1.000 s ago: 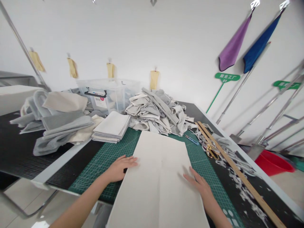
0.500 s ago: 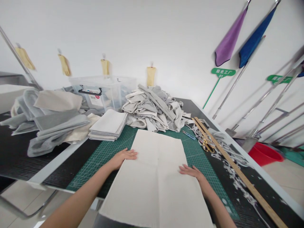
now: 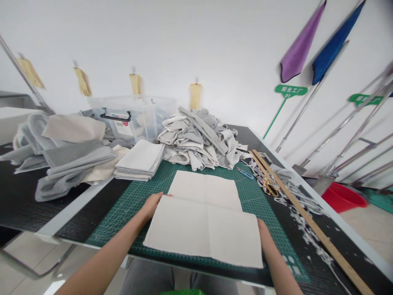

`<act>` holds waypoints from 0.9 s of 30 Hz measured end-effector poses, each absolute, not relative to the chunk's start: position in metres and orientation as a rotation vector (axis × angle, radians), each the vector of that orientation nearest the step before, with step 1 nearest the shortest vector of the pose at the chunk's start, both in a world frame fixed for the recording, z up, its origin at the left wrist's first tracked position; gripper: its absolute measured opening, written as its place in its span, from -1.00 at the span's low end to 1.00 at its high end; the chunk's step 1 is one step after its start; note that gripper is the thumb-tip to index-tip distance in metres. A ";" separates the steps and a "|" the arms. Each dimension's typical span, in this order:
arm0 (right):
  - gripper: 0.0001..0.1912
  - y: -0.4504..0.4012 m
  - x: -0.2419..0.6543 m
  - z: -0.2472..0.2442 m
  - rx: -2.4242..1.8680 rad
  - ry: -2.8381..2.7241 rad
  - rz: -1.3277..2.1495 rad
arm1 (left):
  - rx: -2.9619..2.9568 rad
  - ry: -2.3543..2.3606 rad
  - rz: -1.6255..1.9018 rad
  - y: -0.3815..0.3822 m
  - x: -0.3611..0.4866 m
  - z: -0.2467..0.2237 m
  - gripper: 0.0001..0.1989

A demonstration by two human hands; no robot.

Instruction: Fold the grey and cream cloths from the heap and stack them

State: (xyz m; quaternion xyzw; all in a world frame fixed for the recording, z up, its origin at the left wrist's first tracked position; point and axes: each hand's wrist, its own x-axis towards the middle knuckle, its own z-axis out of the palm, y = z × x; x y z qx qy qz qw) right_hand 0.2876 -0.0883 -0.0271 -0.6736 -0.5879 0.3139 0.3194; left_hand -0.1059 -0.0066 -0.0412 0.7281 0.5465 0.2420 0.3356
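Note:
A cream cloth lies on the green cutting mat, with a raised fold running across it and a crease down its middle. My left hand is at the cloth's left edge by the fold, its fingertips partly under the fabric, closed on that edge. At the right edge is my right hand; its fingers are hidden behind the cloth. Just beyond the left hand, a stack of folded pale cloths sits at the mat's far left corner.
Behind the mat is a heap of grey fabric; more fabric and a clear bin stand left. Blue snips, gold scissors, cords and a long wooden strip lie right.
The cloth's near part has come up off the table's front edge and now lies on the mat, folded over. Both hands have moved from resting flat on top to the cloth's side edges.

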 end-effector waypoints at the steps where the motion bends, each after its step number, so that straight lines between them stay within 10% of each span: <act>1: -0.61 -0.085 0.287 -0.028 -1.787 -1.535 0.816 | 1.896 1.479 0.661 -0.006 -0.104 -0.042 -0.71; 8: -0.64 -0.075 0.276 -0.022 -1.820 -1.481 0.749 | 2.025 1.434 0.797 -0.009 -0.095 -0.037 -0.82; 12: -0.58 -0.087 0.273 -0.014 -1.574 -1.577 0.729 | 2.055 1.193 0.904 -0.018 -0.100 -0.024 -0.57; 27: -0.51 -0.142 0.279 0.017 -1.449 -2.401 0.879 | 2.310 0.820 0.115 -0.049 -0.124 0.007 -0.64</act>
